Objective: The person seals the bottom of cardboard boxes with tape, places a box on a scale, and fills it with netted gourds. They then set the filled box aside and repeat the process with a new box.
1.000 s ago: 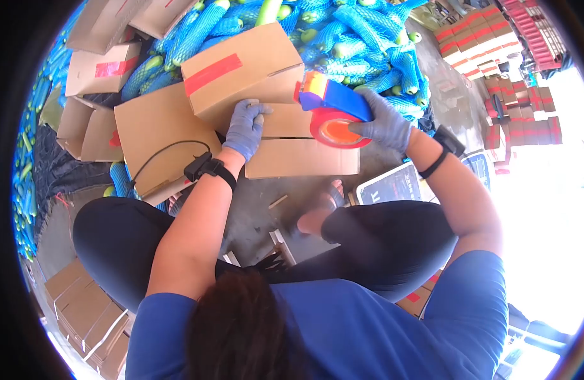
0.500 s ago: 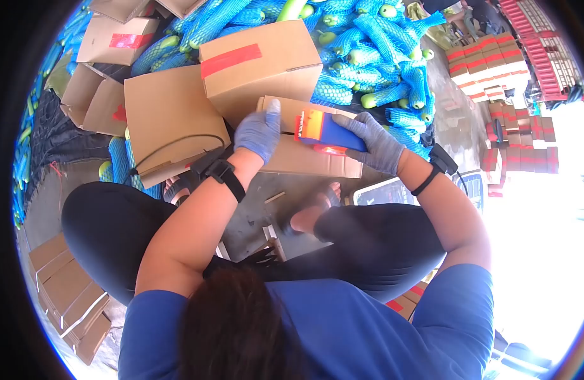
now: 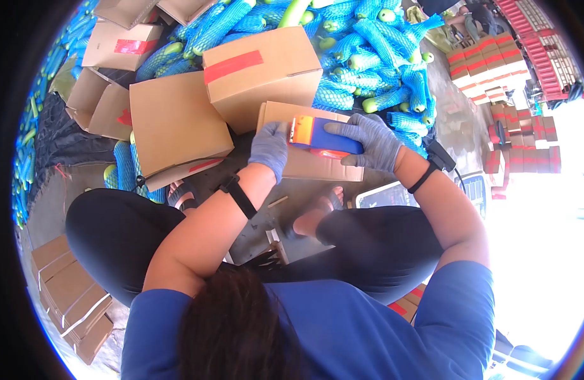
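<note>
My right hand [image 3: 377,144], in a grey glove, is wrapped round a blue and orange tape dispenser [image 3: 333,137] with a roll of red tape in it. The dispenser lies against the top of a cardboard box [image 3: 308,167] in front of me, its orange end pointing left. My left hand [image 3: 269,149], also gloved, is closed at the left edge of that box, close to the dispenser's orange end. Its fingertips are partly hidden. Beyond stands a closed box [image 3: 263,69] with a red tape strip, and to its left another box [image 3: 178,123].
Green gourds in blue net sleeves [image 3: 368,69] are heaped behind the boxes. Open cartons [image 3: 98,101] stand at the left, flattened cardboard [image 3: 70,285] lies by my left knee. A scale [image 3: 387,194] sits at the right, with stacked taped boxes [image 3: 526,136] further off.
The tape dispenser has shifted slightly left. My left hand has moved a little right and down, its thumb no longer pointing up, nearer the dispenser's orange end.
</note>
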The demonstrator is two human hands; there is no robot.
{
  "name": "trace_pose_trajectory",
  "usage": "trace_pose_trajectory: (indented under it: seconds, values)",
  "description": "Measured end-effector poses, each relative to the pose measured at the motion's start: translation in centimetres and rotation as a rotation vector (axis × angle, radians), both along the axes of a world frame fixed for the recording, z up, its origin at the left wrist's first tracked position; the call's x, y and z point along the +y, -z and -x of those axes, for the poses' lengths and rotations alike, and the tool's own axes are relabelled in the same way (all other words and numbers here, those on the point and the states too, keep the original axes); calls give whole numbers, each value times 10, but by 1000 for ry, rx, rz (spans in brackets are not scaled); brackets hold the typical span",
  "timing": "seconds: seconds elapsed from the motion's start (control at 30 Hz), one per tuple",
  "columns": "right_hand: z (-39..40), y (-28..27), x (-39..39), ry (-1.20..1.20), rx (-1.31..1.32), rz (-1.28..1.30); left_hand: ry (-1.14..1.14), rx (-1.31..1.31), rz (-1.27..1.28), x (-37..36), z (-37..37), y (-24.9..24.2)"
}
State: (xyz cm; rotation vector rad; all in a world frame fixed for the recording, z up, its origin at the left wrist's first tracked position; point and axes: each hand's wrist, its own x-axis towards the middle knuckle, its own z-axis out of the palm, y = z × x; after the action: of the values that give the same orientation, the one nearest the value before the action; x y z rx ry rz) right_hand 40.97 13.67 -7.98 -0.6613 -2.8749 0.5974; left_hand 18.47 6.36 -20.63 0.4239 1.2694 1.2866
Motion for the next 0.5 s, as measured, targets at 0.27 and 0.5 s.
trace_pose_trajectory:
  seconds: [0.27,0.5]
  values:
    - [17,-25,-3,-23,-293,-224,-249,537,271,9,112,68]
    - [42,-28,-10,12,-466,-192,-208,802,295,4,94,98]
